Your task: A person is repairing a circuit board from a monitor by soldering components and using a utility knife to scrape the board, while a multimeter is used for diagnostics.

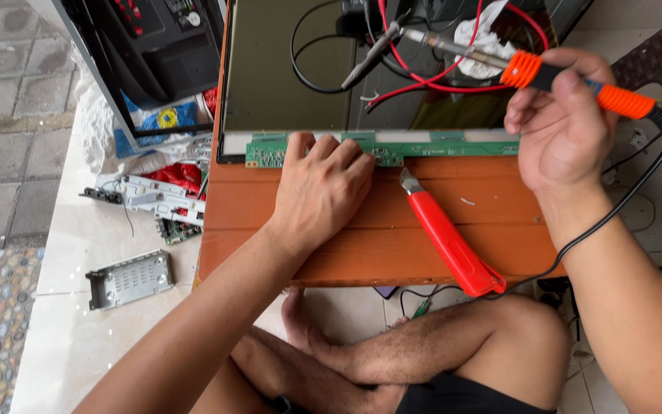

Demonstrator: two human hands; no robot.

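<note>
The left hand [322, 186] lies flat, fingers spread narrow, pressing the green circuit strip [453, 146] along the screen panel [285, 69] at its lower edge. At three o'clock from it, the right hand [557, 123] grips a soldering iron [545, 75] (orange handle), tip perhaps clear of the panel. A red utility knife [446, 238] rests on the wooden table [254, 207] at five o'clock.

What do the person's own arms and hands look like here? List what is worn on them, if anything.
Both arms are bare with no sleeves in view. The left hand and right hand wear no gloves, and no rings, watch or bracelet are visible.
</note>
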